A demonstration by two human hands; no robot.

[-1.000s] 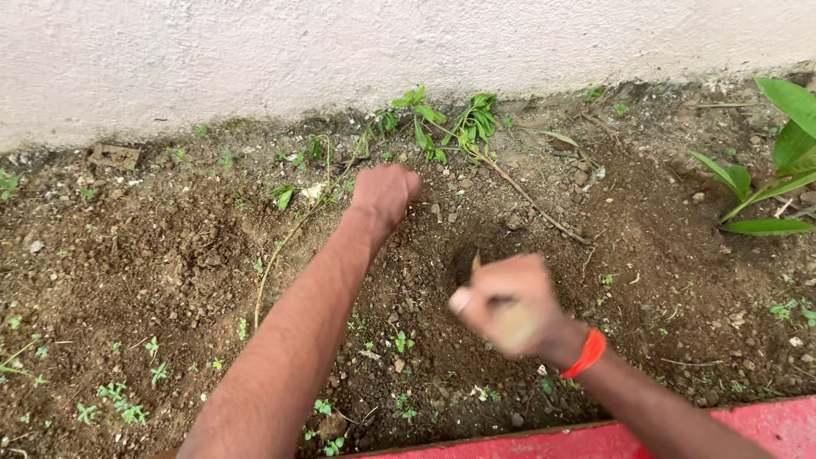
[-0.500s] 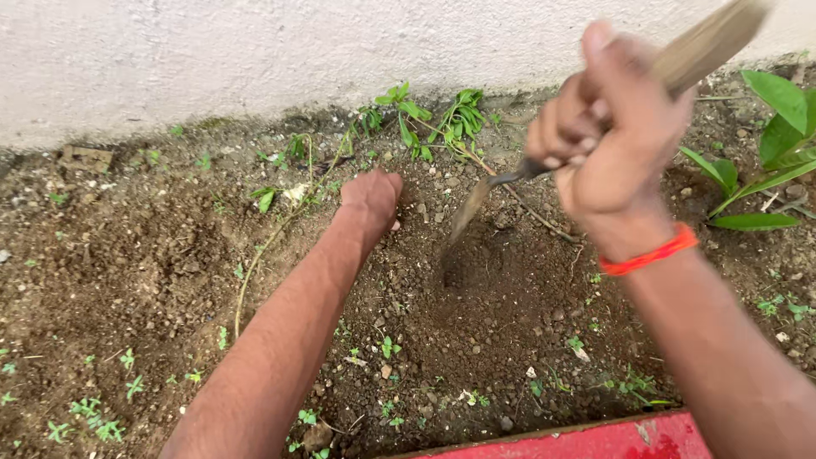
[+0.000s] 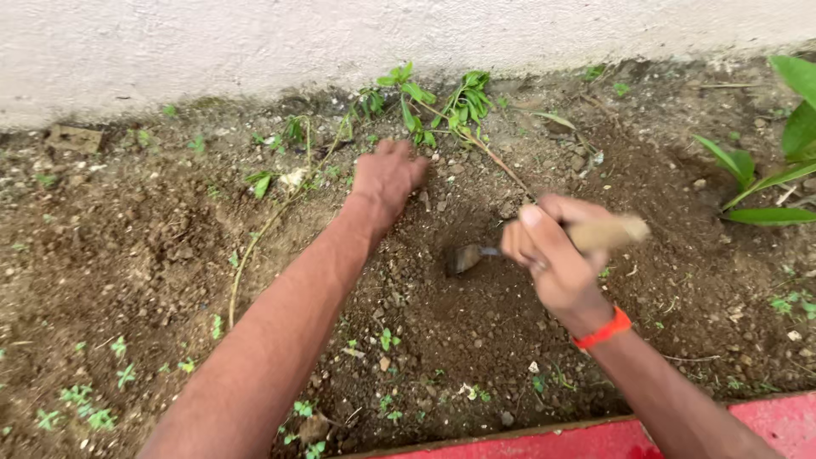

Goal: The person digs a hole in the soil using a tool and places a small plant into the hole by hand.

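Starting at the left, loose brown garden soil (image 3: 127, 255) is lying bare but for tiny green seedlings (image 3: 85, 395). The left hand (image 3: 387, 174) is reaching across it, curled into a loose fist with knuckles pressing on the dirt just below a trailing green-leaved weed (image 3: 442, 106) that is growing at the foot of the rough white plastered wall (image 3: 255, 42); whether anything is pinched inside that fist cannot be told.

Further right, the small metal digging blade (image 3: 465, 257) of a hand tool is biting into a shallow dark hollow in the soil. The right hand (image 3: 552, 255), wearing an orange thread wristband (image 3: 602, 330), is wrapping tightly around the tool's pale wooden handle (image 3: 608, 231). At the far right a broad-leaved green plant (image 3: 782, 161) is standing, and a red painted edge (image 3: 765, 425) is running along the bottom.

The blade is working near the left hand, so a swing drifting leftward could catch the knuckles. A blow on a buried stone could send the tool glancing sideways. Wide strokes could also be cutting the thin woody stem (image 3: 501, 166) running beside the hollow.
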